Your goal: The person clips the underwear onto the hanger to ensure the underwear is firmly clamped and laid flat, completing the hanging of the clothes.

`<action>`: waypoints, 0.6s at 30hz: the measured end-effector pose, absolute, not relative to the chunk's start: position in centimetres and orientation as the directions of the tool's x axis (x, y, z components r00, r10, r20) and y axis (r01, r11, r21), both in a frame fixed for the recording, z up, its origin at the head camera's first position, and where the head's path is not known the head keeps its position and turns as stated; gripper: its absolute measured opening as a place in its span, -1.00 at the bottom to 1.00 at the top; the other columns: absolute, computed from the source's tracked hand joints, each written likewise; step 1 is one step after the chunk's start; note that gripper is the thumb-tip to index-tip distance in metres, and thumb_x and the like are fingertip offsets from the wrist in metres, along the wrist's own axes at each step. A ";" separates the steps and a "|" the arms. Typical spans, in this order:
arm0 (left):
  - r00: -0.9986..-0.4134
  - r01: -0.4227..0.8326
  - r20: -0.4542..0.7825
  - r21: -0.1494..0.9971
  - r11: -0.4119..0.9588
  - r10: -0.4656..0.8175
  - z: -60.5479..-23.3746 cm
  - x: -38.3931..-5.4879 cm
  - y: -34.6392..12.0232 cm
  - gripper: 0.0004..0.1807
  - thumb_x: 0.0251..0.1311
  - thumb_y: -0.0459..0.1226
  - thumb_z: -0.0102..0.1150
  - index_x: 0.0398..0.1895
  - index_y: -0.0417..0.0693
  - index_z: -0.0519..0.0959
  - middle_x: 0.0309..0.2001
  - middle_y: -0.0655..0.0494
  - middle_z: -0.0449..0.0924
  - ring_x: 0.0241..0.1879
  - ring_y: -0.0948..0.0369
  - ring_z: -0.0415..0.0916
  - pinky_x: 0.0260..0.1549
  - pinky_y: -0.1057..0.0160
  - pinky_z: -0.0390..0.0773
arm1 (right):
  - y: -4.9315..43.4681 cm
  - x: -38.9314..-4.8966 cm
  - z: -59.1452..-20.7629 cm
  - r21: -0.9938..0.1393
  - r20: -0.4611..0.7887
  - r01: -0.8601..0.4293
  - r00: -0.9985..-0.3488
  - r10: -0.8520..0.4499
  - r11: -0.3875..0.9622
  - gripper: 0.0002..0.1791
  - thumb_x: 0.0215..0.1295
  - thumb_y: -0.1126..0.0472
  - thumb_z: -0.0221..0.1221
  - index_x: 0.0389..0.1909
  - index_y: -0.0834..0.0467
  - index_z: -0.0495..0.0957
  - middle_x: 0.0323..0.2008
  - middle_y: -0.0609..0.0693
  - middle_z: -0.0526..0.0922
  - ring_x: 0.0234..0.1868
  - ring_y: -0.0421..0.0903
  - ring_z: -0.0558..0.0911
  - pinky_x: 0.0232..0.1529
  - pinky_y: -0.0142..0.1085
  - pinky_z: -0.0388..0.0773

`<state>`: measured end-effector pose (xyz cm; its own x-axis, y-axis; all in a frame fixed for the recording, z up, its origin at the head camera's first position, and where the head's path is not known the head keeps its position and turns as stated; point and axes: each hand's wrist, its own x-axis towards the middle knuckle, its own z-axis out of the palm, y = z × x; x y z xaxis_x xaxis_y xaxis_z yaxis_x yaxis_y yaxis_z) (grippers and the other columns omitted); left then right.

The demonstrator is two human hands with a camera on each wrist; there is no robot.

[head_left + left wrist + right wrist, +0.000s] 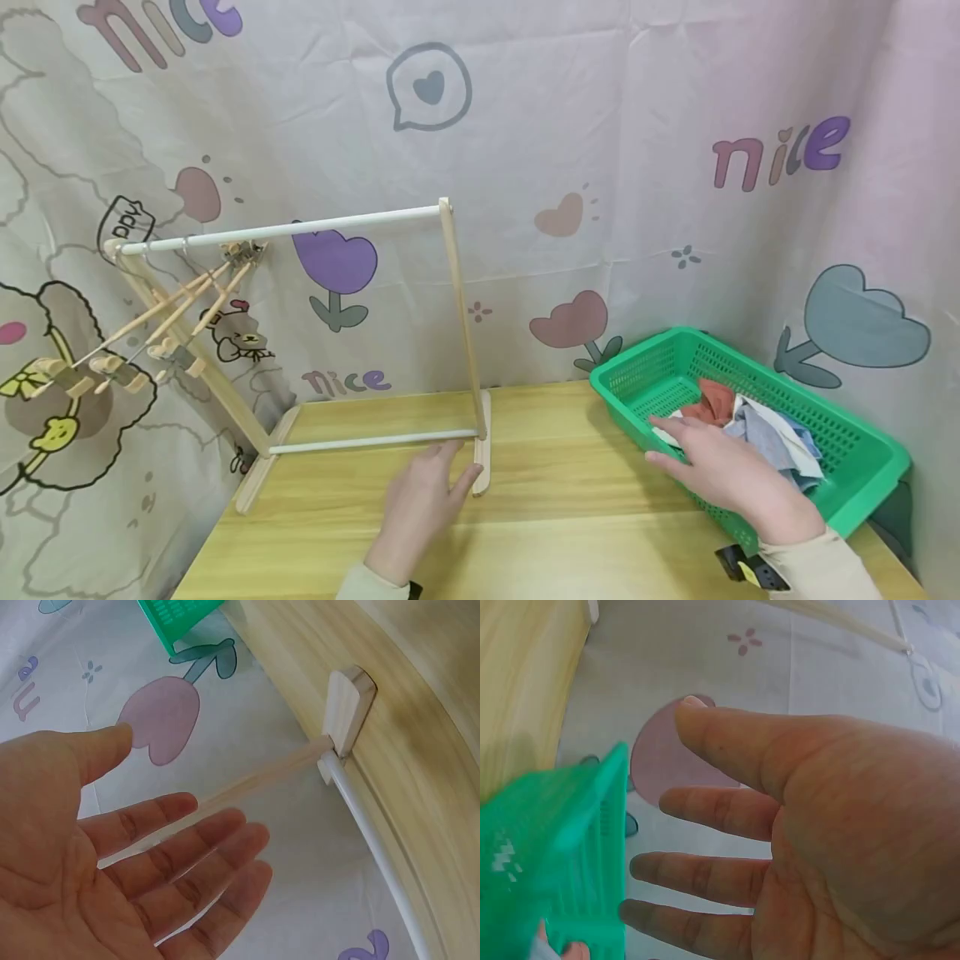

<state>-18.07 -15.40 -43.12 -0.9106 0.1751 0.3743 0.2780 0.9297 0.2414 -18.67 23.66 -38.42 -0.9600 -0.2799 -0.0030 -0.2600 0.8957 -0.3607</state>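
In the head view my left hand [422, 500] hovers over the table near the right foot of a small wooden drying rack [461, 308]; its fingers are loosely extended and hold nothing. The left wrist view shows that palm [82, 847] bare, apart from the rack's white lower bar [367, 817]. My right hand [723, 471] is above the near side of a green plastic basket [862, 492], fingers spread and holding nothing. Folded cloths, a rust-red one [712, 402] and a grey-blue one [757, 437] among them, lie in the basket, partly hidden by this hand.
Several wooden hangers with clips [180, 312] hang at the left end of the rack's white top bar [322, 225]. The light wooden table [555, 467] reaches back to a printed curtain [495, 150]. A black wrist strap [752, 571] shows by the right sleeve.
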 end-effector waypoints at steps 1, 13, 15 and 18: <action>-0.913 0.281 0.365 0.239 0.929 0.182 -43.2 -18.1 -15.3 -0.46 0.37 0.07 0.39 0.25 -0.05 0.67 0.11 -0.15 0.79 -0.09 -0.08 0.80 -0.44 0.14 0.73 | 24.0 -18.8 -38.4 -0.367 -0.008 -0.262 -0.959 -0.284 0.893 -0.24 0.54 -0.16 0.24 0.52 0.27 0.42 0.14 0.37 0.69 0.00 0.26 0.74 -0.11 0.09 0.70; -0.885 0.383 0.371 0.239 0.892 0.281 -44.7 -17.7 -13.8 -0.54 0.38 0.07 0.38 0.11 -0.06 0.71 -0.16 0.00 0.83 -0.34 0.10 0.75 -0.56 0.29 0.59 | 27.9 -20.5 -38.2 -0.352 -0.019 -0.278 -0.953 -0.304 0.894 -0.35 0.54 -0.03 0.27 0.36 0.41 0.51 0.20 0.37 0.71 0.07 0.22 0.77 0.02 0.17 0.71; -0.885 0.396 0.358 0.243 0.886 0.297 -45.0 -17.7 -13.4 -0.52 0.39 0.09 0.36 0.12 -0.06 0.70 -0.21 0.02 0.81 -0.39 0.14 0.72 -0.59 0.33 0.52 | 28.4 -20.9 -38.2 -0.347 -0.035 -0.271 -0.953 -0.301 0.898 -0.38 0.54 -0.04 0.27 0.34 0.39 0.54 0.29 0.45 0.62 0.14 0.30 0.74 0.03 0.20 0.69; -0.889 0.410 0.326 0.247 0.878 0.323 -45.4 -17.4 -12.8 -0.51 0.42 0.12 0.32 0.13 -0.06 0.70 -0.27 0.03 0.80 -0.47 0.21 0.65 -0.60 0.39 0.46 | 29.3 -21.4 -38.3 -0.327 -0.067 -0.255 -0.954 -0.292 0.910 -0.31 0.53 -0.07 0.28 0.35 0.43 0.50 0.29 0.51 0.59 0.11 0.31 0.73 -0.05 0.16 0.68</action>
